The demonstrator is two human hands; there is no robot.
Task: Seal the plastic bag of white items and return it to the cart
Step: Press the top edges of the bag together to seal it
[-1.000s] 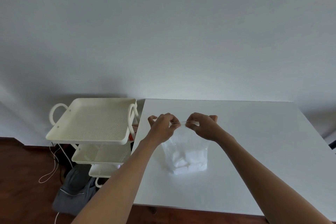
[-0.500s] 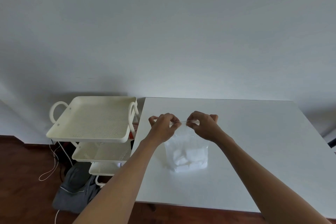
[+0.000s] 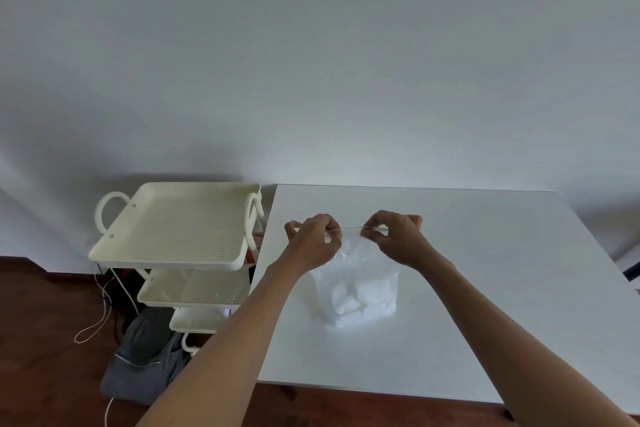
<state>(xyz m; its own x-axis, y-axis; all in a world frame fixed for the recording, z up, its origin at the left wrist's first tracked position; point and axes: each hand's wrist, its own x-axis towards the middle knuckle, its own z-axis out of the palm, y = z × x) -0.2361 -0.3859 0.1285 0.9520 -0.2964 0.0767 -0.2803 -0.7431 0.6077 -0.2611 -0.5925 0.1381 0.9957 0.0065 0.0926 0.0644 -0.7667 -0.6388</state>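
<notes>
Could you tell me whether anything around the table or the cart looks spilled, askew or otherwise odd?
Nothing on the table stands out: the plastic bag sits upright, both hands pinching its top. Beside the cart, a grey bag and loose cords lie on the floor.

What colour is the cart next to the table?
Cream white, with tiny holes dotted over its shelves; the cart shows in the head view.

You face a plain white wall (image 3: 311,62), a white table (image 3: 502,270) set against it, dark wood floor (image 3: 38,322) to your left, a grey bag (image 3: 145,357) slumped there, thin white cords (image 3: 100,315) trailing beside it
</notes>
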